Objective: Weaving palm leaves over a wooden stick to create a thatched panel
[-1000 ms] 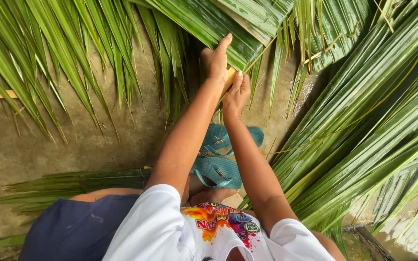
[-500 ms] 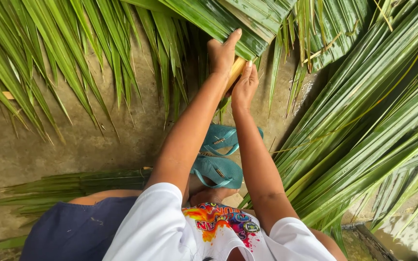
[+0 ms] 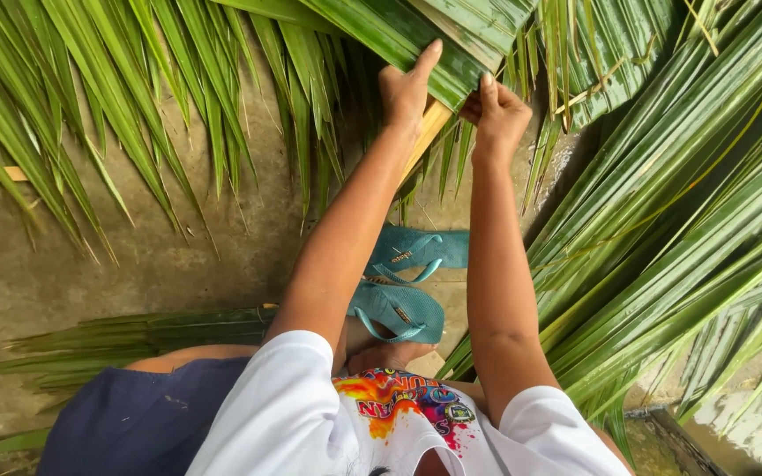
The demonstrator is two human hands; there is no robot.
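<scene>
Both hands working a folded green palm leaf on a pale wooden slat.

The left hand (image 3: 407, 88) lies flat on the broad folded green palm leaf (image 3: 451, 40), fingers extended and thumb raised, pressing it against the pale wooden slat (image 3: 423, 137). The right hand (image 3: 497, 110) is curled closed, pinching the lower edge of the same leaf just beside the slat. The leaf sits at top centre, above a pair of teal rubber flip-flops (image 3: 403, 286) on the concrete floor (image 3: 90, 273). Long loose green palm fronds (image 3: 681, 203) lie to the right.
</scene>
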